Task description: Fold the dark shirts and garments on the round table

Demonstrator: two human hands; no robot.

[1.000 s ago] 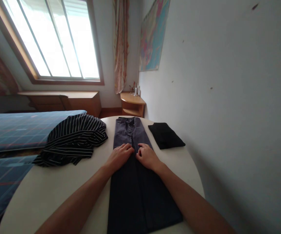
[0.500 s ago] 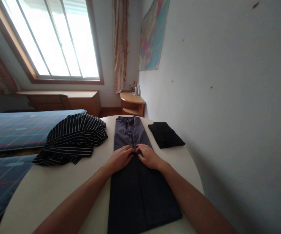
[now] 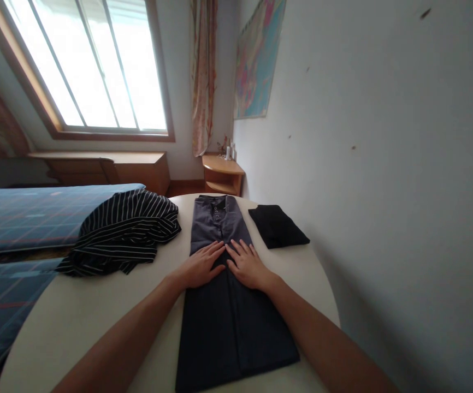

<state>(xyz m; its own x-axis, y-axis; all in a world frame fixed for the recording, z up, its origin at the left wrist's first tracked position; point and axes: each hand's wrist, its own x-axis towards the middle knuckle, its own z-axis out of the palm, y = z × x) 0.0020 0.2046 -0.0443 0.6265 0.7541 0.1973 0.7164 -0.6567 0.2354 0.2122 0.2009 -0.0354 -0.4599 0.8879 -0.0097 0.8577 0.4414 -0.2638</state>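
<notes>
A long dark garment [image 3: 220,327], navy toward me and greyish-purple with small round fasteners at the far end, is laid flat across the white round table [image 3: 117,311]. It looks like a pair of trousers or a buttoned garment; I cannot tell which. Flat on its middle lies my left hand [image 3: 202,265], fingers stretched toward the centre line. Beside it, my right hand [image 3: 248,265] is spread on the cloth too, its fingertips close to the left ones. Neither hand grips anything.
To the right of the garment is a folded black cloth [image 3: 278,226]. A black and white striped garment [image 3: 125,232] lies crumpled at the table's left edge, partly over a blue plaid mattress [image 3: 27,218]. The wall [image 3: 384,218] stands close on the right.
Both hands have gone from bent, pinching fingers at the garment's centre to flat, spread fingers on it. The garment's near end has shifted slightly to the left.
</notes>
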